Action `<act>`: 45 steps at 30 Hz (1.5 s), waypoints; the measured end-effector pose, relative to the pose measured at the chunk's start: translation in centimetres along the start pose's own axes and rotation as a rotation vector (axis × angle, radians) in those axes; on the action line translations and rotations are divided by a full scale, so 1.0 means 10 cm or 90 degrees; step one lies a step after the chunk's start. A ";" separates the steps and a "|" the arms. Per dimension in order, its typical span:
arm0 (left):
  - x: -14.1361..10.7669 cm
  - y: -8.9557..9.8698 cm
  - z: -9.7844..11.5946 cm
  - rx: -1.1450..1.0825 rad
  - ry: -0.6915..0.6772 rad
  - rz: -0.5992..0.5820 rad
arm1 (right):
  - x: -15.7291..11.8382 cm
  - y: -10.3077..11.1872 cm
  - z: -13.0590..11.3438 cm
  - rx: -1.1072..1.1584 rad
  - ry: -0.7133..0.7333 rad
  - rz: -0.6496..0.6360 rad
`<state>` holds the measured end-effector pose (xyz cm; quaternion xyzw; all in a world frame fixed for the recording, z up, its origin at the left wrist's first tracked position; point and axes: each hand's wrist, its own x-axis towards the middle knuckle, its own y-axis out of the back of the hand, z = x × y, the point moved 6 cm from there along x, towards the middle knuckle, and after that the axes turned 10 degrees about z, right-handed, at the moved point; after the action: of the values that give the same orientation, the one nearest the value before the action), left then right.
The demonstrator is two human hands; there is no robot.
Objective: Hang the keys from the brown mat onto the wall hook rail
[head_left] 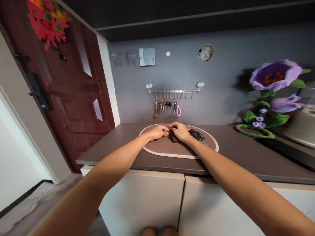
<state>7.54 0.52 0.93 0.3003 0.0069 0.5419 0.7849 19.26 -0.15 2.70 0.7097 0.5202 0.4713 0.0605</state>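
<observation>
Both hands meet over an oval mat (159, 151) with a pale rim on the dark counter. My left hand (159, 132) is closed, its fingertips pinched at the left of a small brown item (173, 137). Bent over the top of that brown item is my right hand (180, 131), its fingers closed on it. What the left fingertips hold is too small to make out. Just right of my right hand, a black object (195, 134) with a grey strap or clip lies on the mat.
Keys (163, 106) and a pink loop (178, 110) hang from a wall hook rail (174, 91). Purple artificial flowers (275, 77) stand at the right, near a pale rounded object (302, 126). A dark shelf (197, 19) overhangs the counter (108, 147). A brown door (73, 82) is at left.
</observation>
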 end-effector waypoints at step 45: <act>0.06 0.14 0.06 -0.249 0.047 0.063 | 0.04 0.08 0.01 0.109 -0.013 0.086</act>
<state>6.76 1.07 2.28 0.1217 -0.0845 0.5812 0.8001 19.92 -0.18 3.36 0.7502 0.5090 0.4211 -0.0266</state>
